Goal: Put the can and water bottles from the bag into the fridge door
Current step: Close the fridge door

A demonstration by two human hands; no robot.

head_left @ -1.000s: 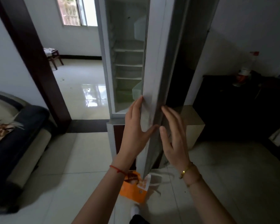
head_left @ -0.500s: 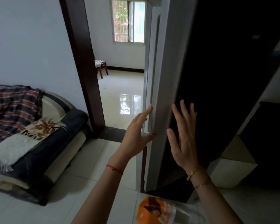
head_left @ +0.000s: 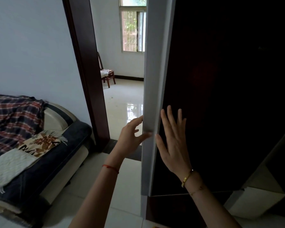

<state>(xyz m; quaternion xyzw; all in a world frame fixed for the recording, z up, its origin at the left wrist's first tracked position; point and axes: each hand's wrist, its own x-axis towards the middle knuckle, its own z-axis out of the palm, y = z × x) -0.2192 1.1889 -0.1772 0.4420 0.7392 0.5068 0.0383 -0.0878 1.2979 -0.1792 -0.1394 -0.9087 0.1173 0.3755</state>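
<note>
Dark fridge door, right grip flat on it, left grip splayed at edge

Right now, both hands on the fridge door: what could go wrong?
1. The left hand has fingers at the grey edge of the door; if it swings shut, they could get pinched.
2. The right hand lies flat on the dark front with no grip, so it may slip.
3. No can or bottles are in view, so loading can't be confirmed.
</note>
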